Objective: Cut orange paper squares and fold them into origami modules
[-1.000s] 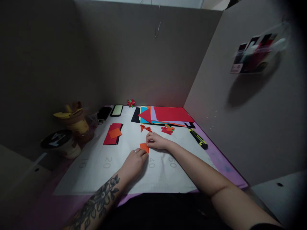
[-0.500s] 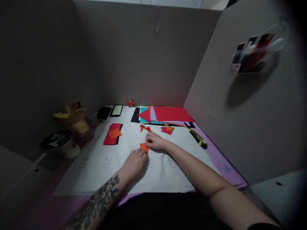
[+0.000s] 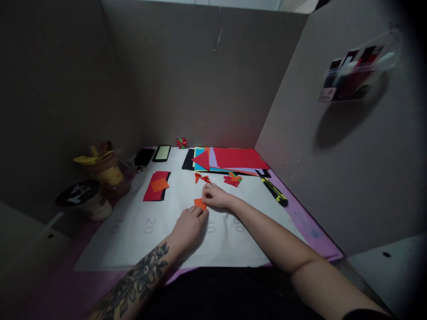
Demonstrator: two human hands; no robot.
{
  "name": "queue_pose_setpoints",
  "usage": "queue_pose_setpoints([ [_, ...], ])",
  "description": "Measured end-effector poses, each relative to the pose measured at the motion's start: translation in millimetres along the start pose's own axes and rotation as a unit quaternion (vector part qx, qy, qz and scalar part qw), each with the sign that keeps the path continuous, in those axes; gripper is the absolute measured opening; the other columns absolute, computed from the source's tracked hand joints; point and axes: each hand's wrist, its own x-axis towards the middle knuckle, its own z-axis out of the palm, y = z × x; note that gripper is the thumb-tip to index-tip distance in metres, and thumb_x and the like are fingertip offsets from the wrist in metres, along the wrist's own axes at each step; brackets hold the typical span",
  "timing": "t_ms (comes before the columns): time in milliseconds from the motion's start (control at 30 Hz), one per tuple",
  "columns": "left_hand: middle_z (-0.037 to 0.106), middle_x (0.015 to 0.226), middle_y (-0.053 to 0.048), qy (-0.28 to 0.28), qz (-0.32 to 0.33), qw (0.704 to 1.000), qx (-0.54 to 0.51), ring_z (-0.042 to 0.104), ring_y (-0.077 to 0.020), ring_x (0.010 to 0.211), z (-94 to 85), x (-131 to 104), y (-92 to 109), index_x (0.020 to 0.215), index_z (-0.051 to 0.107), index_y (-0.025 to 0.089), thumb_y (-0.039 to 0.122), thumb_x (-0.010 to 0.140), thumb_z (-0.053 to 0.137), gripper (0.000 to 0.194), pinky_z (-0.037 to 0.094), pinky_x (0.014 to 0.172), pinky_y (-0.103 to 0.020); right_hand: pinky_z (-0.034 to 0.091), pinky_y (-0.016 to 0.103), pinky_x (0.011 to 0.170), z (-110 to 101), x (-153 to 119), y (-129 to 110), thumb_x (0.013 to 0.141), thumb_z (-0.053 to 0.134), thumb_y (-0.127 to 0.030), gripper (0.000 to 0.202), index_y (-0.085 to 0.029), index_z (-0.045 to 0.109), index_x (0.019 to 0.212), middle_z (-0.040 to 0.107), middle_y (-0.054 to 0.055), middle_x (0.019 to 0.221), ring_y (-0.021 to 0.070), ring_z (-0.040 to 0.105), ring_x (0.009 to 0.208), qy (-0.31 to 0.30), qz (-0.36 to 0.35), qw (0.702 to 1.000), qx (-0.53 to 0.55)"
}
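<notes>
A small orange paper square (image 3: 199,202) lies on the white numbered sheet (image 3: 133,249), between my two hands. My left hand (image 3: 189,224) has its fingers together along the near edge of the paper and covers that edge. With fingertips pinched, my right hand (image 3: 215,195) grips the right corner. Just beyond are folded orange paper pieces (image 3: 202,178). To the right of them sits a small pile of red, orange and green folded pieces (image 3: 232,179).
At left lie red paper strips (image 3: 151,189) with an orange square on top. Coloured sheets (image 3: 238,158) are stacked at the back. A yellow-black box cutter (image 3: 275,191) lies right. Pots (image 3: 108,175), a phone (image 3: 162,153) and a paper star (image 3: 182,142) stand around; grey walls enclose the table.
My left fingertips have slid slightly to the right along the near edge of the orange paper. My right hand stays in place at its corner.
</notes>
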Motion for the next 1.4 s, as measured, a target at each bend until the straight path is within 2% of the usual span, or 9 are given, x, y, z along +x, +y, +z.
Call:
queue_pose_setpoints([
  [300,0.056,0.098,-0.009,-0.004,0.002,1.000,-0.016,0.049,-0.0224,0.090,-0.2,1.2,-2.1,0.109,0.054,0.018,0.010,0.083,0.040,0.031,0.042,0.078,-0.036,0.038,0.030,0.079,3.8,1.3,1.2,0.073,0.060,-0.014,0.006,-0.015,0.061,0.067,0.052,0.003,0.081,0.0159,0.047,0.081,0.020,-0.001,1.000,-0.024],
  [600,0.056,0.096,-0.008,0.008,0.008,1.000,-0.020,0.049,-0.0217,0.089,0.0,-0.3,-2.7,0.104,0.055,0.018,0.011,0.084,0.041,0.025,0.042,0.078,-0.035,0.038,0.028,0.080,6.9,2.2,3.2,0.073,0.059,-0.013,0.006,-0.015,0.061,0.068,0.053,0.003,0.082,0.0155,0.046,0.084,0.025,0.008,0.999,-0.021],
  [1033,0.059,0.102,-0.009,0.001,0.002,0.999,-0.036,0.051,-0.0222,0.096,1.0,-2.4,-2.1,0.108,0.056,0.017,0.010,0.084,0.041,0.030,0.041,0.084,-0.037,0.037,0.029,0.079,6.2,2.3,1.0,0.073,0.060,-0.014,0.007,-0.015,0.060,0.066,0.053,0.003,0.081,0.0163,0.047,0.082,0.024,0.014,0.999,-0.032],
  [1200,0.060,0.103,-0.011,0.007,0.008,0.999,-0.036,0.052,-0.0231,0.098,4.8,-2.3,-3.2,0.103,0.058,0.015,0.012,0.085,0.039,0.027,0.042,0.086,-0.038,0.037,0.029,0.078,5.6,2.3,1.5,0.072,0.061,-0.015,0.007,-0.015,0.059,0.066,0.053,0.003,0.080,0.0157,0.047,0.080,0.027,0.004,0.999,-0.033],
  [1400,0.061,0.096,-0.011,-0.008,-0.019,1.000,-0.021,0.053,-0.0227,0.093,3.7,-1.6,-2.3,0.098,0.056,0.013,0.011,0.084,0.037,0.024,0.042,0.083,-0.037,0.037,0.028,0.078,6.7,2.6,4.7,0.072,0.061,-0.015,0.007,-0.015,0.059,0.065,0.053,0.003,0.080,0.0155,0.048,0.080,0.028,-0.002,0.999,-0.033],
])
